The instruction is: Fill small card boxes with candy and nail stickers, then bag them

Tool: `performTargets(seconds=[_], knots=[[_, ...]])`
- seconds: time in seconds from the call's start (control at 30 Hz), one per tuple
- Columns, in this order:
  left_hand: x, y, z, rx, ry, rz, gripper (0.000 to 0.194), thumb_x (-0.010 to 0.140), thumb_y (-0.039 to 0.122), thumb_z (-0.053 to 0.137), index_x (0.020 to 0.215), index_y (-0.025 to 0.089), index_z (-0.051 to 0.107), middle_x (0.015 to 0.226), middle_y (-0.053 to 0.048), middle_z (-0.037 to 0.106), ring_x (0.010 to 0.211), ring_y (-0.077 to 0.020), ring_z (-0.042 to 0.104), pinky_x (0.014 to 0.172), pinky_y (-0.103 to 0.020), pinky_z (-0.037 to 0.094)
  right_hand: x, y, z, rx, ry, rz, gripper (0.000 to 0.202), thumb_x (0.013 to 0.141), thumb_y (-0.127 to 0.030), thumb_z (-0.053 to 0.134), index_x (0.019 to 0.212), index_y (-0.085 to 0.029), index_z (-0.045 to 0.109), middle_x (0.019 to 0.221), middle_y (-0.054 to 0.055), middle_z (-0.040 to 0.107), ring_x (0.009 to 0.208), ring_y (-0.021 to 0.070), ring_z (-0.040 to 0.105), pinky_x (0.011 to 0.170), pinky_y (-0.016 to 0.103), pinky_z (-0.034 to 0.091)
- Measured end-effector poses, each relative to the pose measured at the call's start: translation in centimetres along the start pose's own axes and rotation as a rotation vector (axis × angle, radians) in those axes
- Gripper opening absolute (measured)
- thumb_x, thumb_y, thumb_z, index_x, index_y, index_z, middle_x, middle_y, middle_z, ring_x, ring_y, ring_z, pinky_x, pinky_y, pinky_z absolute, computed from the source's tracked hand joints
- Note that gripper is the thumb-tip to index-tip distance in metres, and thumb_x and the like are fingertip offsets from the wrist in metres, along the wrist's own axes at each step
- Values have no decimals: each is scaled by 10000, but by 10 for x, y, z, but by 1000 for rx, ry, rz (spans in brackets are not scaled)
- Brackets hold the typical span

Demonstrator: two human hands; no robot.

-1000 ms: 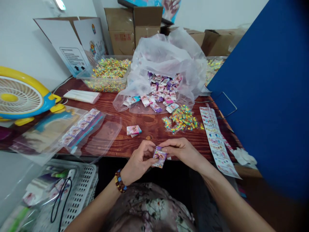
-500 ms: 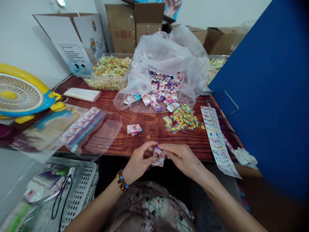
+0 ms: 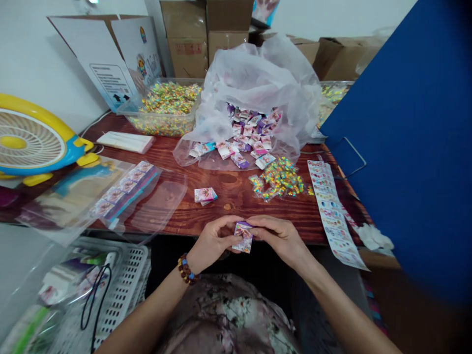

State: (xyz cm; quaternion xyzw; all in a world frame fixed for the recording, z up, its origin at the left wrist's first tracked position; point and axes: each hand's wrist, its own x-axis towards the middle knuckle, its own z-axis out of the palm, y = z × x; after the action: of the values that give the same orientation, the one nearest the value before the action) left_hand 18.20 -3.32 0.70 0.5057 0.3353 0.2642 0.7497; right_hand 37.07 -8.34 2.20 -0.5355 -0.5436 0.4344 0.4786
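A small purple and white printed box [image 3: 243, 239] is between my two hands, just over the table's front edge. My left hand [image 3: 213, 244] is closed around its left side, thumb across the printed face. At its upper right corner, my right hand [image 3: 282, 238] pinches the purple top with thumb and fingertips. Whether the top flap is fully closed cannot be made out. Two similar small boxes [image 3: 205, 195] lie stacked beyond my left hand. Farther right is a pile of small clear packets [image 3: 280, 178] with yellow, green and orange pieces.
A translucent bag [image 3: 258, 73] spills several small boxes [image 3: 254, 130]. Left are a zip bag with boxes in a row [image 3: 127, 186], a fan [image 3: 33, 137] and a tub of packets [image 3: 162, 115]. A sticker strip [image 3: 332, 211] and blue panel [image 3: 398, 147] stand right.
My right hand's fingers have shifted slightly at the box's top edge, and more of its printed face shows. My left hand keeps its hold.
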Motion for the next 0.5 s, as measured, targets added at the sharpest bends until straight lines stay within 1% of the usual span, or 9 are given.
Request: performTargets(seconds=[0.07,0.13,0.23,0.3,0.4,0.47,0.5], knots=[[1,0,-1,50,-5,26,422,731,290,738,1130,213,622,931,-32,673,765,-164,654,675,-287,559,0,1,-1,82,-14,84,189,793,-376,684,913,-258,768,956,37,742,841,201,690,689,301,584],[1,-1,-2,136,-6,61,404,739,287,733,1121,205,633,957,-43,677,797,-167,650,728,-295,548,0,4,-1,146,-33,172,228,792,-418,673,889,-234,768,899,39,742,782,191,686,636,284,582],[0,-2,-3,243,-3,112,365,755,284,718,1106,209,651,1013,-56,674,860,-179,643,779,-302,537,1,6,0,170,-20,230,233,767,-425,696,832,-214,767,818,32,736,725,174,673,632,273,573],[-1,-4,-1,235,13,109,378,762,290,708,1126,215,640,1005,-53,670,838,-177,643,746,-301,545,0,6,2,160,-5,210,206,770,-409,701,828,-224,769,824,28,733,736,169,670,645,265,567],[-2,-5,0,144,32,63,438,753,296,716,1168,210,608,947,-44,668,785,-173,647,695,-298,551,-3,4,6,144,14,120,179,797,-394,684,863,-254,774,912,36,731,806,175,671,642,252,562],[-2,-3,-1,106,19,43,458,753,300,719,1186,211,600,945,-45,668,778,-175,647,685,-299,547,-6,3,6,131,33,78,178,804,-389,681,892,-265,775,984,46,725,854,185,672,632,251,565],[-3,-2,-2,119,5,48,447,757,299,718,1182,213,608,962,-48,665,786,-175,644,690,-297,542,-7,3,5,129,25,83,184,803,-389,684,902,-264,775,1001,50,725,860,188,675,629,254,568]])
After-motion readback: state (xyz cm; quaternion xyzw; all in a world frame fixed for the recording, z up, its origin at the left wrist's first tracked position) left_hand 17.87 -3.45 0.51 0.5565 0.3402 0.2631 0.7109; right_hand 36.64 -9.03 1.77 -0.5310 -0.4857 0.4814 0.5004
